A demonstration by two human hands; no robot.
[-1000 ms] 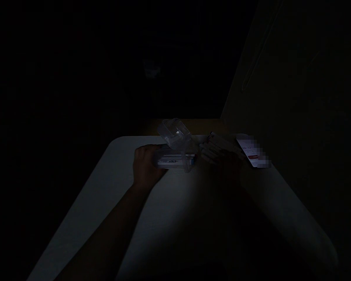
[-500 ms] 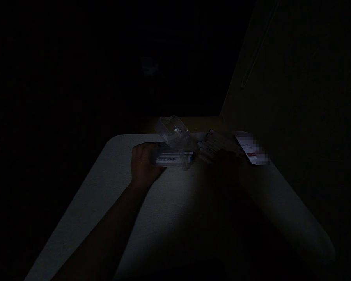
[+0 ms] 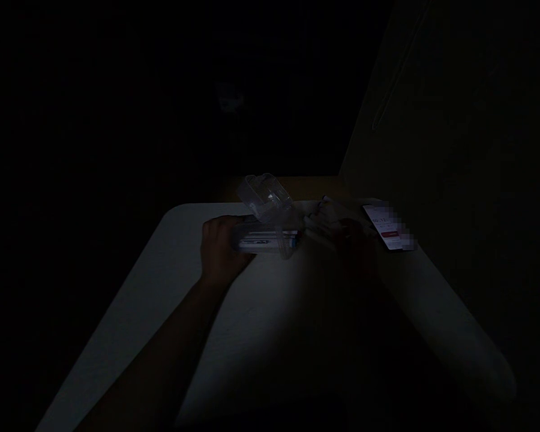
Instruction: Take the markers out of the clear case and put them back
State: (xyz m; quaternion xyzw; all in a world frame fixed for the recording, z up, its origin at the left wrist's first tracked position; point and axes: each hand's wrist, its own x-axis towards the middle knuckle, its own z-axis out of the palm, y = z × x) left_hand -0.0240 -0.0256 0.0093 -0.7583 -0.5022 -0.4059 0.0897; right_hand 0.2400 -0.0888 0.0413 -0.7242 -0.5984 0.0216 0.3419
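Note:
My left hand (image 3: 219, 249) is wrapped round the base end of a clear plastic case (image 3: 240, 239) lying on its side, its mouth facing right. Inside the case lie several white markers (image 3: 263, 242), one with a blue end. The hinged lid (image 3: 266, 197) of the case stands flipped open at the back. Over on the right, my right hand (image 3: 357, 243) is a dark shape in shadow at a loose pile of pale markers (image 3: 326, 219). Its fingers are too dark to make out, so I cannot tell whether it grips one.
A lit phone (image 3: 384, 227) lies at the right edge of the white table (image 3: 247, 318). Behind the table runs a brownish strip (image 3: 310, 187). A wall with a hanging cord (image 3: 398, 78) rises on the right. The room is very dark.
My right hand has shifted slightly to the right at the marker pile. The left hand and the case have stayed in place.

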